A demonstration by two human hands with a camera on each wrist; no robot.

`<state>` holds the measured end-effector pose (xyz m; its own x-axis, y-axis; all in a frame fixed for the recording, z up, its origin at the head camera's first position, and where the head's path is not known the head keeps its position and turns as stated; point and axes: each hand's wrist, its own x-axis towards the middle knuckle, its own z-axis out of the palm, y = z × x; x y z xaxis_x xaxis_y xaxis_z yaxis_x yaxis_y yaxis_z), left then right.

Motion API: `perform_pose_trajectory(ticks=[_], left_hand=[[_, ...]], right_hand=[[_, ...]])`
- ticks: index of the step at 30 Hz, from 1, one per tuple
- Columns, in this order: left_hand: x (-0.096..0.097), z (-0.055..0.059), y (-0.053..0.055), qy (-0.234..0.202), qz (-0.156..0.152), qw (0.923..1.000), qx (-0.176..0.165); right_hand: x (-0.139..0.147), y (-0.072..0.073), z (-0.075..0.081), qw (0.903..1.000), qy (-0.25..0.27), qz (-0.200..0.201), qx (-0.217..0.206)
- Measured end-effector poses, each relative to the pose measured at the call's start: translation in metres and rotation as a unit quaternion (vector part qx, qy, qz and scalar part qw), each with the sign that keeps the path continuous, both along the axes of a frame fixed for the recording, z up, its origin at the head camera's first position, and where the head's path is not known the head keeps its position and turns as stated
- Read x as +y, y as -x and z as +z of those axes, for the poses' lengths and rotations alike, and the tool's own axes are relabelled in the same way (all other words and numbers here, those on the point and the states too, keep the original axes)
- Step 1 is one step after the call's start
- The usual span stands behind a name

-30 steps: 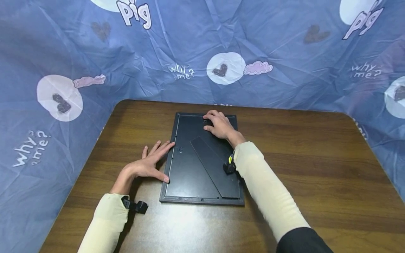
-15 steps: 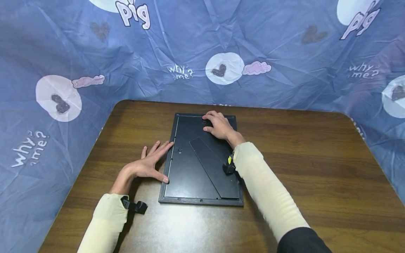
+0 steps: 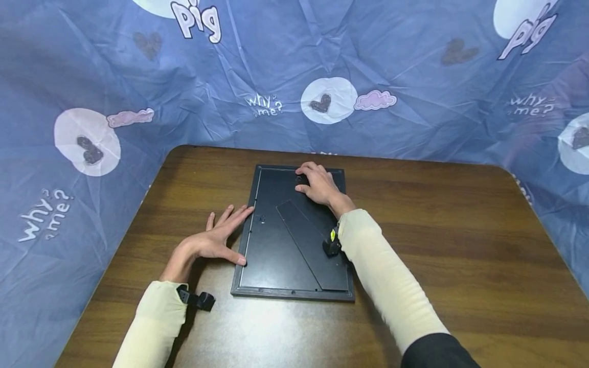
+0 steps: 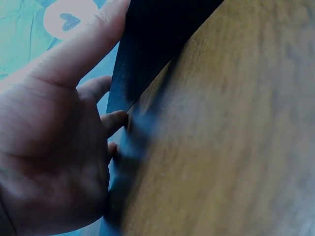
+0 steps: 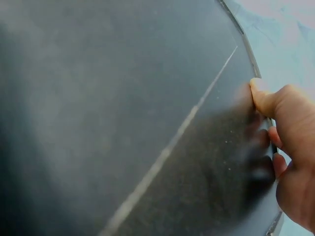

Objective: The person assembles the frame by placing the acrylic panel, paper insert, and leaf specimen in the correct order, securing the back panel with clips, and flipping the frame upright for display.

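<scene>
A black picture frame (image 3: 276, 250) lies on the table with its back upward. Its slanted easel leg (image 3: 303, 245) lies flat against the backing. A small hanger (image 3: 262, 219) sits near the left side. With fingers spread, my left hand (image 3: 211, 243) touches the frame's left edge at thumb and fingertip; in the left wrist view the thumb reaches up to the dark frame (image 4: 147, 49). My right hand (image 3: 319, 184) rests at the far end of the backing, fingers bent, near a small fitting partly hidden by the fingers. In the right wrist view its fingertips meet the dark board (image 5: 147, 73).
The brown wooden table (image 3: 437, 230) extends on both sides of the frame and toward me. A blue printed cloth (image 3: 276, 61) hangs behind and beside it. Dark wrist cameras, such as the left one (image 3: 204, 301), sit on both wrists.
The right wrist and forearm have shifted very slightly. Both hands keep their places on the frame, and the frame stays where it was.
</scene>
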<state>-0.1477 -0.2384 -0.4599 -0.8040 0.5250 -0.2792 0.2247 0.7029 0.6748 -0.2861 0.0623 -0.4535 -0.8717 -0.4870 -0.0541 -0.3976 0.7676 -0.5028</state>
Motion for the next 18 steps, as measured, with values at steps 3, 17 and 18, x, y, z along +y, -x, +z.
perform_pose_trajectory(ticks=[3, 17, 18], left_hand=[[0.0006, 0.0005, 0.0007, 0.001, -0.003, 1.0, -0.002], [-0.0014, -0.0003, 0.0007, -0.001, -0.002, 1.0, -0.008], [-0.0012, -0.0001, 0.0006, 0.0, -0.002, 1.0, -0.009]], right_hand=[[0.0005, -0.0002, -0.0005, 1.0, 0.001, -0.002, 0.004], [-0.0032, 0.0017, -0.003, 0.9997, -0.023, 0.003, 0.007], [-0.003, 0.0017, -0.0027, 0.9997, -0.024, 0.005, 0.007]])
